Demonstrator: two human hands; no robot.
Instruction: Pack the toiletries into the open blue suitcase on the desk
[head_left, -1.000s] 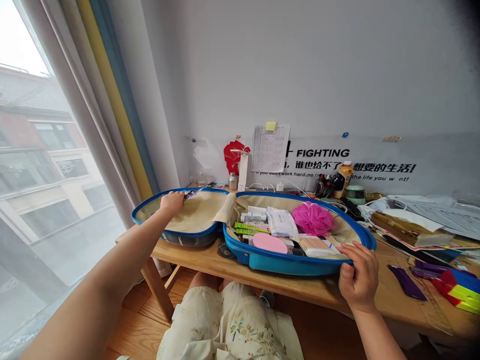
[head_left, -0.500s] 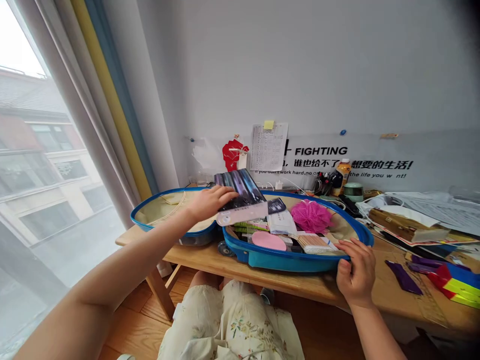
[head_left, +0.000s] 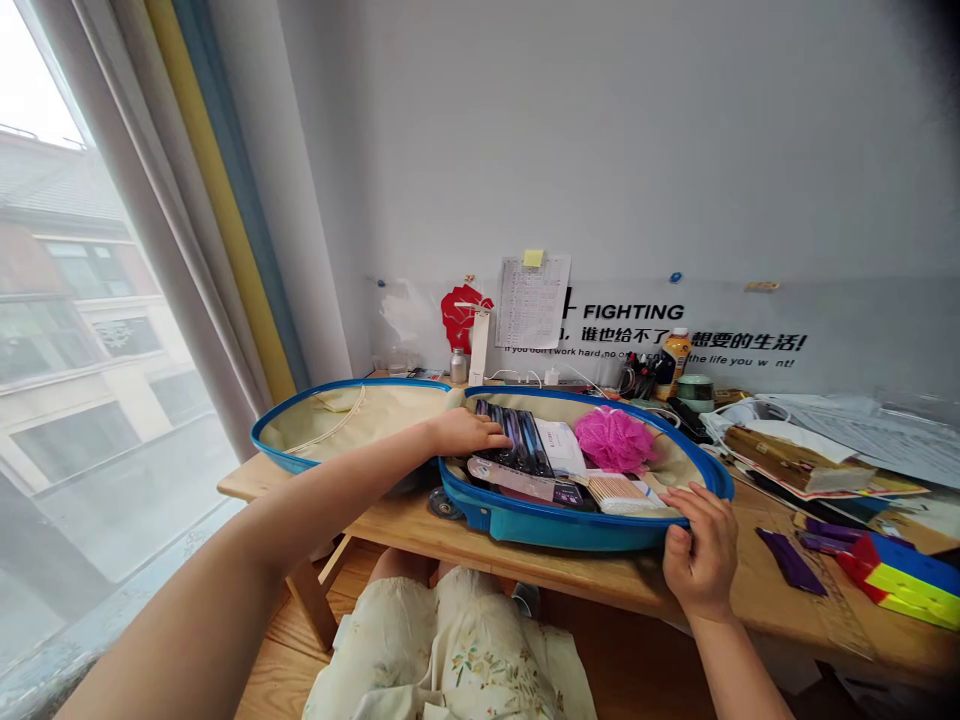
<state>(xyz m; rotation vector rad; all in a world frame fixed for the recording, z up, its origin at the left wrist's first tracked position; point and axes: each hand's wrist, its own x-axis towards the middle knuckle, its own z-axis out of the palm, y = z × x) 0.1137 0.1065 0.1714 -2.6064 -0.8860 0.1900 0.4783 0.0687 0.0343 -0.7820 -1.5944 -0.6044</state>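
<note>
An open blue suitcase point(head_left: 570, 525) lies on the wooden desk point(head_left: 622, 582), its lid half point(head_left: 337, 420) folded out to the left. My left hand point(head_left: 466, 433) rests fingers flat on a dark pack of toothbrushes point(head_left: 517, 450) lying in the right half, over the other toiletries. Beside the pack are a white packet point(head_left: 561, 447), a pink bath pouf point(head_left: 613, 439) and a box of cotton swabs point(head_left: 611, 490). My right hand point(head_left: 701, 550) grips the suitcase's front right rim, thumb on top.
Papers and a brown box point(head_left: 795, 450) pile at the desk's right, with purple strips point(head_left: 784, 560) and coloured blocks point(head_left: 911, 580) nearer the front. Bottles, cables and a pen holder point(head_left: 660, 365) line the wall. A window with curtains point(head_left: 225, 200) is at left.
My left hand lifted the toothbrush pack from the lid half, carried it right and laid it in the filled half. My right hand stayed on the rim.
</note>
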